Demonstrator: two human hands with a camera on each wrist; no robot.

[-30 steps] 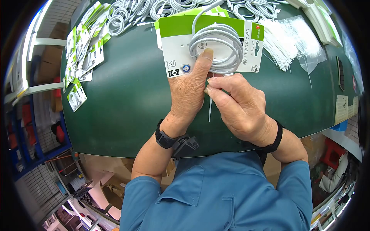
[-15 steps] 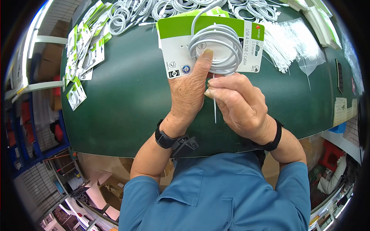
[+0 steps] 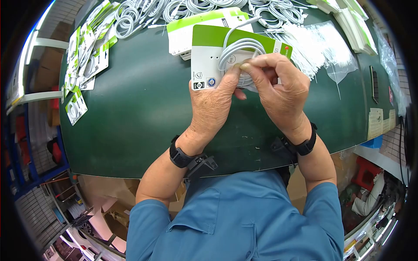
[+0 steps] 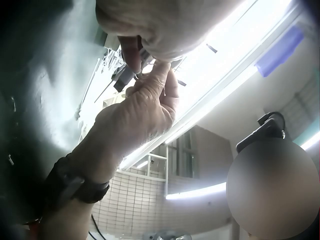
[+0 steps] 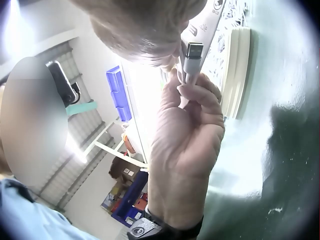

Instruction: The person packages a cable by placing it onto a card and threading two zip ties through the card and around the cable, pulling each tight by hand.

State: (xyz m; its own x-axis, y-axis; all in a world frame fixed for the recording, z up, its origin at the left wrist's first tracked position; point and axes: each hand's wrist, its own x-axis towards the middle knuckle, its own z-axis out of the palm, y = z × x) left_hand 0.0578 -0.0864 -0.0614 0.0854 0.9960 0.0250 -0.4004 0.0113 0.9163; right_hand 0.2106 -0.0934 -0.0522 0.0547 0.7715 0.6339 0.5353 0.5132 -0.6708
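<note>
My left hand (image 3: 211, 104) holds a green and white backing card (image 3: 207, 56), its thumb on the front and its other fingers behind. On the card lies a coiled grey USB cable (image 3: 226, 54). My right hand (image 3: 285, 87) is over the coil, thumb and index fingertips pinching a thin cable tie mostly hidden by the fingers, right beside the left thumb tip. In the right wrist view, a USB-A plug (image 5: 194, 57) of the cable shows by the left fingers. The left wrist view shows the right hand (image 4: 142, 105) from the side.
A stack of backing cards (image 3: 180, 37) lies behind the held card. Finished carded cables (image 3: 89, 61) are piled at the left, loose coiled cables (image 3: 191, 8) at the back. White cable ties (image 3: 300, 48) lie on a plastic bag at the right, near more cards (image 3: 355, 32).
My right hand has risen from below the coil to its front. The cable tie's tail no longer hangs beneath the card. The held card has tilted, uncovering more of the stack behind.
</note>
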